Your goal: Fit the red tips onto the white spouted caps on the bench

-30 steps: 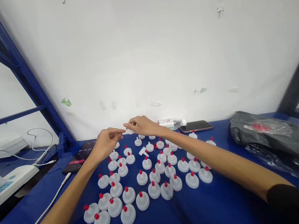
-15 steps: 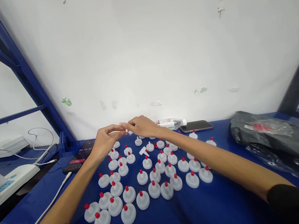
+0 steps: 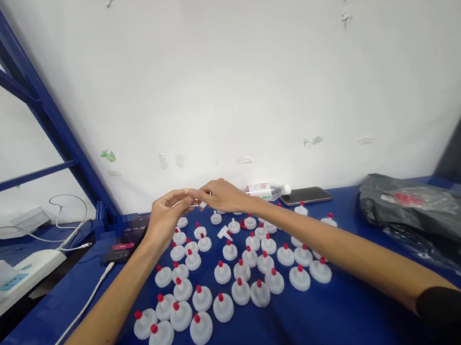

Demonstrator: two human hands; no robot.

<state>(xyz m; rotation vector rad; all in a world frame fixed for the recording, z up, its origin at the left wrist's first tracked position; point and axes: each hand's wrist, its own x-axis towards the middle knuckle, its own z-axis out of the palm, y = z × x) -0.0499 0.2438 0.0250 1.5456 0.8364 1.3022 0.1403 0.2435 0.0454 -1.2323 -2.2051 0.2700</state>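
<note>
My left hand (image 3: 169, 211) and my right hand (image 3: 222, 194) meet at the fingertips above the far part of the blue table (image 3: 327, 327). Between them is a small white piece (image 3: 203, 204), mostly covered by the fingers; my right fingers pinch it. The left fingertips are pressed together, and what they grip is hidden. Below and in front of the hands stand several round white caps (image 3: 201, 329) with red tips. A few, such as the white cap (image 3: 216, 218) beneath my right hand, show no red tip. A white T-shaped piece (image 3: 224, 232) lies among them.
A clear bottle (image 3: 266, 191) lies near the wall beside a dark phone (image 3: 306, 196). Another phone (image 3: 129, 239) with a lit screen and cable is at left, near a white power strip (image 3: 23, 281). Grey plastic bags (image 3: 432, 215) lie at right.
The view has shifted slightly, so the table items appear a little farther right. Both hands stay together at the fingertips, with only a small change in finger position.
</note>
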